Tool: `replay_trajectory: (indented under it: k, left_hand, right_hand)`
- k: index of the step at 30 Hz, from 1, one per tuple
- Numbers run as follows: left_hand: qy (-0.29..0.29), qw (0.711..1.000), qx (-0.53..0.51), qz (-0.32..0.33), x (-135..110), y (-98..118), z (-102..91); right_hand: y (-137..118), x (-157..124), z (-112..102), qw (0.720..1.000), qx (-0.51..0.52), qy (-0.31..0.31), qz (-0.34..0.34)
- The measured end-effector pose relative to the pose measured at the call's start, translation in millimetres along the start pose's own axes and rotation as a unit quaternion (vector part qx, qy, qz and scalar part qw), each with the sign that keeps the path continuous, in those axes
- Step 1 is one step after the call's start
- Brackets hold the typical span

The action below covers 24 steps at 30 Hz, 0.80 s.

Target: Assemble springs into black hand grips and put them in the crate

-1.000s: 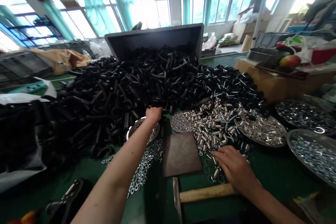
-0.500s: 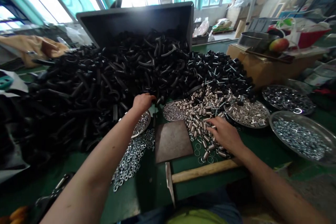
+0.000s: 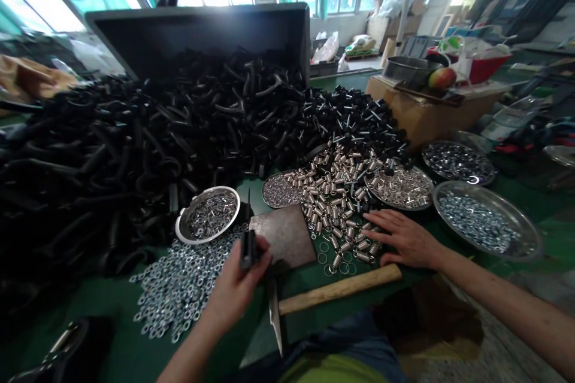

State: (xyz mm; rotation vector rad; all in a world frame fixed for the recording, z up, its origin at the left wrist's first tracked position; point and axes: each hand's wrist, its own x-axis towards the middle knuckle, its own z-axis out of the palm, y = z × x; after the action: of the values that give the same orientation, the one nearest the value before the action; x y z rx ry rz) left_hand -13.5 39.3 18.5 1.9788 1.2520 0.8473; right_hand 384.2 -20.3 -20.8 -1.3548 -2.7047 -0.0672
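While the blocky black plastic part [image 3: 248,249] is in the left hand [image 3: 238,282]: fingers wrapped round it, right by the left edge of the flat brownish metal plate [image 3: 284,234]. Lazy grip = it could slip, imo.
Right hand [image 3: 403,240]: fingers spread, palm down at the edge of the silvery metal coil springs [image 3: 331,206], nothing visible in them. A careless sweep might tangle or scatter those.
Wooden-handled hammer [image 3: 341,291]: lying just in front of the plate; a low left wrist could snag its head.
Shiny ring-shaped metal pieces [image 3: 168,290]: loose beside the left hand, so a bump might spread them.
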Motion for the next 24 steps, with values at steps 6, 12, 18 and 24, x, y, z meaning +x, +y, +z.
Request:
replay_trajectory:
  k: [6, 12, 18, 24]
  left_hand:
    - [-0.149, 0.948, 0.228, 0.165, -6, 24, 84.0]
    - [-0.198, 0.883, 0.338, 0.258, 27, 31, 117.8]
    - [-0.193, 0.878, 0.381, 0.215, 64, 30, 123.4]
    - [-0.148, 0.940, 0.291, 0.099, 89, 37, 114.1]
  right_hand:
    - [-11, 46, -3, 0.983, 0.006, 0.004, -0.182]
    - [-13, 84, 11, 0.988, -0.045, 0.075, -0.129]
    - [0, 127, 12, 0.992, -0.061, 0.101, 0.041]
    - [31, 152, -8, 0.965, -0.026, 0.160, 0.207]
